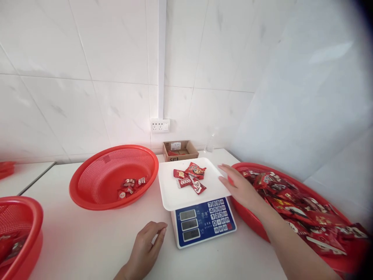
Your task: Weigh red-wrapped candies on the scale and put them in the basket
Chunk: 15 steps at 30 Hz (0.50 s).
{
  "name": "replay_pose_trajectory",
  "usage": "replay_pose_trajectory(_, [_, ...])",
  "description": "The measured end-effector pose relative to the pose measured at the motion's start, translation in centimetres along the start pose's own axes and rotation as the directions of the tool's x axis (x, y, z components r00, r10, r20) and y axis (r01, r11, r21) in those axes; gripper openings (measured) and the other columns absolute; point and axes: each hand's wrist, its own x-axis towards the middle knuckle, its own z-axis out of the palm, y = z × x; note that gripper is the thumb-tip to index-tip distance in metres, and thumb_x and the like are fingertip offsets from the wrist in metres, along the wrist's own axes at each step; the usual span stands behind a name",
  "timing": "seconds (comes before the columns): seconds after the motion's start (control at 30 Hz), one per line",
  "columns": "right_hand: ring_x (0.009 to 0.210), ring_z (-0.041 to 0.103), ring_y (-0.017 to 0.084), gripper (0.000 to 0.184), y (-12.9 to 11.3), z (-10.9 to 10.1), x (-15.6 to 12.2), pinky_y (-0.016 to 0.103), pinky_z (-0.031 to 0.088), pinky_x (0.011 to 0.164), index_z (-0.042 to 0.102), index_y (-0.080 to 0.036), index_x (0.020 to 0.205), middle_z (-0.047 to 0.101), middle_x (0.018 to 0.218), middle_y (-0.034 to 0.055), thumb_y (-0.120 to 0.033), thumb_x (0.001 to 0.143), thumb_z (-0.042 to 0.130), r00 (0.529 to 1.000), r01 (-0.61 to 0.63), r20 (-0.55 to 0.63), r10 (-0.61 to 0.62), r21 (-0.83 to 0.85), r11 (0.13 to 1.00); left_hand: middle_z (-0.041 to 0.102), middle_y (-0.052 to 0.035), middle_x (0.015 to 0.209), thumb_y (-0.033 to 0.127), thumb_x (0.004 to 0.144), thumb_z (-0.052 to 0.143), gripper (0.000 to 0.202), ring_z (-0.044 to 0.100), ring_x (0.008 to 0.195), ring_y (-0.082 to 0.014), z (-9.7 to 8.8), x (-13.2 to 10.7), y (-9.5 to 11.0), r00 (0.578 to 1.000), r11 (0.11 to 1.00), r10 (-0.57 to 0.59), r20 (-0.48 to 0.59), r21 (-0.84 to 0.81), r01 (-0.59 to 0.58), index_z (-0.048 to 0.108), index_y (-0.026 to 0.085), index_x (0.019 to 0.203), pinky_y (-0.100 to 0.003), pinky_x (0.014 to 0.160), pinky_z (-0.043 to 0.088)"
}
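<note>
A blue electronic scale (204,221) with a white weighing tray (175,194) stands on the white table. Several red snack packets (190,177) lie on the tray. My right hand (239,186) hovers at the tray's right edge with fingers stretched out and nothing in it, over the rim of a big red basket (247,217) full of red packets (294,206). My left hand (145,249) rests on the table just left of the scale, fingers loosely curled, holding nothing I can see.
A red mesh basket (99,194) left of the scale holds a few packets (131,186). Another red basket (17,233) sits at the far left edge. A small cardboard box (179,151) and a clear bottle (210,143) stand by the tiled wall, under a socket (160,125).
</note>
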Motion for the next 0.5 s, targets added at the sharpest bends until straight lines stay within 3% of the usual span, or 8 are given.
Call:
replay_pose_trajectory(0.1, [0.121,0.044,0.024,0.05,3.1,-1.8,-3.4,0.041,0.037,0.101,0.047,-0.024,0.125,0.048,0.133,0.0054,-0.047,0.082,0.042,0.979,-0.201,-0.033,0.203,0.06,0.978,0.064,-0.0018,0.074,0.024,0.089,0.046,0.016,0.062,0.068,-0.013,0.1,0.0,-0.1,1.0,1.0,0.012,0.009,-0.002,-0.012,0.061,0.021,0.094,-0.021,0.063,0.05])
replay_pose_trajectory(0.2, [0.111,0.053,0.024,0.052,5.5,-1.7,-6.7,0.038,0.044,0.094,0.052,-0.022,0.121,0.056,0.124,0.0069,-0.05,0.077,0.044,0.949,-0.314,0.01,0.314,0.087,0.945,0.064,-0.0019,0.075,0.023,0.089,0.046,0.016,0.062,0.068,-0.013,0.3,0.0,-0.2,1.0,1.0,0.005,0.021,0.005,-0.005,0.061,0.021,0.094,-0.021,0.063,0.05])
replay_pose_trajectory(0.33, [0.105,0.057,0.027,0.048,6.3,-0.9,-9.0,0.041,0.047,0.088,0.06,-0.025,0.111,0.063,0.115,0.0036,-0.053,0.077,0.04,0.936,-0.351,-0.001,0.352,-0.068,0.934,0.065,-0.0022,0.075,0.022,0.089,0.046,0.016,0.062,0.068,-0.0131,0.5,0.1,-0.1,1.0,0.999,0.004,0.008,0.034,-0.004,0.061,0.02,0.094,-0.022,0.062,0.05])
replay_pose_trajectory(0.5, [0.086,0.064,0.028,0.046,6.1,-0.6,-8.6,0.04,0.052,0.07,0.063,-0.025,0.109,0.068,0.101,0.0059,-0.05,0.082,0.035,0.955,-0.296,-0.034,0.295,-0.217,0.93,0.067,-0.0036,0.078,0.022,0.088,0.045,0.017,0.062,0.071,-0.0137,0.8,0.0,0.1,0.999,0.998,-0.011,0.033,0.067,0.008,0.061,0.019,0.094,-0.024,0.064,0.05])
